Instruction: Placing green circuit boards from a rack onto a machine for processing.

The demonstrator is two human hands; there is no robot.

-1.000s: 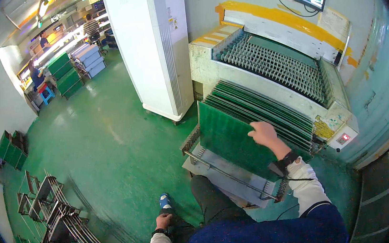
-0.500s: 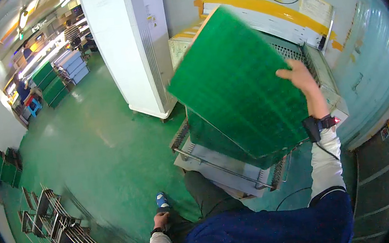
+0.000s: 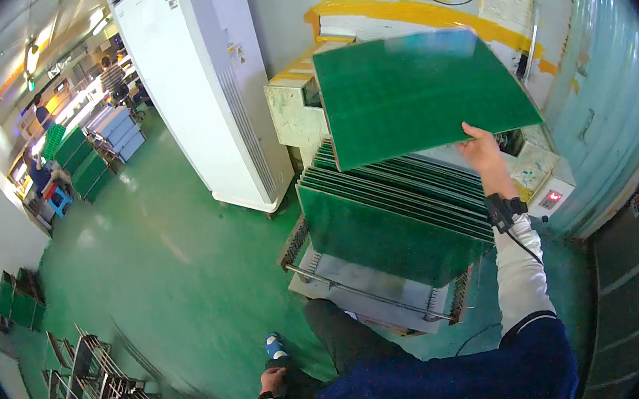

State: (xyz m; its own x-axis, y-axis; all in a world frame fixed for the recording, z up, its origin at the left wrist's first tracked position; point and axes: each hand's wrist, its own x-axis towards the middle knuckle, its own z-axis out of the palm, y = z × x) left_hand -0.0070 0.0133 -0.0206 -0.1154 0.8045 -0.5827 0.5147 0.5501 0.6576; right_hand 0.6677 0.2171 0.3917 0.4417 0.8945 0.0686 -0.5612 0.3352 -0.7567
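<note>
The right hand (image 3: 481,153) grips a flat, green rectangular board (image 3: 418,97) by its near edge, thumb on top, other fingers hidden beneath. The board is above the far edge of a toothed metal rack (image 3: 293,242) holding upright green boards (image 3: 393,226), and conceals much of a scuffed, cream-coloured machine (image 3: 296,115). The left hand (image 3: 273,380) is by the leg; whether clenched, I cannot tell.
</note>
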